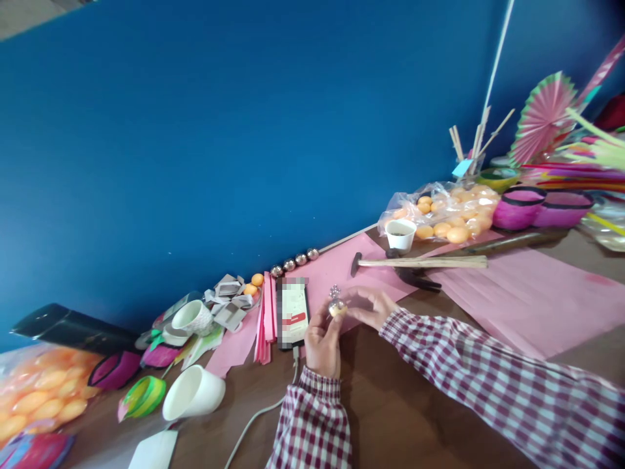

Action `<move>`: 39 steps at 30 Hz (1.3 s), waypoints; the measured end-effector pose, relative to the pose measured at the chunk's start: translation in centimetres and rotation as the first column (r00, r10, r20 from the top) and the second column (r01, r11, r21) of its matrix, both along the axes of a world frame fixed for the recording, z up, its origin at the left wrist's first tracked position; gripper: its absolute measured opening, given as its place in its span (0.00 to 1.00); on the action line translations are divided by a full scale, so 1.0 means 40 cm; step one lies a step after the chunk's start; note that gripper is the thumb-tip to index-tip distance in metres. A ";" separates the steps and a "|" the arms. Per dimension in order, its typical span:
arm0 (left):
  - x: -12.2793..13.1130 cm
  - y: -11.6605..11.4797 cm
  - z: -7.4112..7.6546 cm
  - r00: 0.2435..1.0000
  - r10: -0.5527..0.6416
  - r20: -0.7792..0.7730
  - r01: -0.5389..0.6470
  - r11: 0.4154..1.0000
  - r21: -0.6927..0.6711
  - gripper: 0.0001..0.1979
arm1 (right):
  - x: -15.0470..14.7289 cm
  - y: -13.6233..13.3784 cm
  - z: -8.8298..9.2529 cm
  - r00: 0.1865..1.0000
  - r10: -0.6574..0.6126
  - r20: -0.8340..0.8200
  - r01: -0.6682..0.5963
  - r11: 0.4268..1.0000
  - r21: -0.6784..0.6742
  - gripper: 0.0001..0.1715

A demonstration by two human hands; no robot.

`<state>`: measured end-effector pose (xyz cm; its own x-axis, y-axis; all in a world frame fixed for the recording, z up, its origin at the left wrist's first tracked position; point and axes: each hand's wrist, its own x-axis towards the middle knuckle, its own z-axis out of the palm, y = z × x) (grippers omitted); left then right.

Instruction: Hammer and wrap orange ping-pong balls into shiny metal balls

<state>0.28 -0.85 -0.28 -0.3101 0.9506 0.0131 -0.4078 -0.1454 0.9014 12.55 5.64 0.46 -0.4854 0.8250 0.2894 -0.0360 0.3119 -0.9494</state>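
Pinched between the thumb and fingers of the left hand (323, 348), a small silvery ball (336, 306) sits just right of the phone (293, 331); the right hand (374, 309) brings its fingertips to the ball's right side, though I cannot tell whether they grip it. Pink paper strips (266, 322) lie just left of the phone, two orange balls (257, 280) beyond them, and four metal balls (289, 264) line up behind it by the blue wall (244, 143). Right of the phone, past the right hand, lies a hammer (424, 262); farther that way stand a white cup (400, 241) and a clear bag of orange balls (456, 234). A pale cable (266, 410) runs from the phone's near end, passing the left wrist. The silvery ball is shiny, yellowish low down, with a clear, glittering, bead-like piece (334, 290) on top; finer detail is blurred.
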 end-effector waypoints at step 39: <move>0.003 -0.014 0.021 0.986 -0.021 0.168 0.024 1.000 -0.015 0.14 | -0.011 -0.036 0.000 0.999 0.036 0.019 -0.036 0.999 0.039 0.17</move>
<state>0.41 -1.39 0.55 -0.2854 0.9569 -0.0536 -0.5562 -0.1198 0.8224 12.10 4.21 0.45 -0.5201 0.7951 0.3118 -0.0304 0.3477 -0.9371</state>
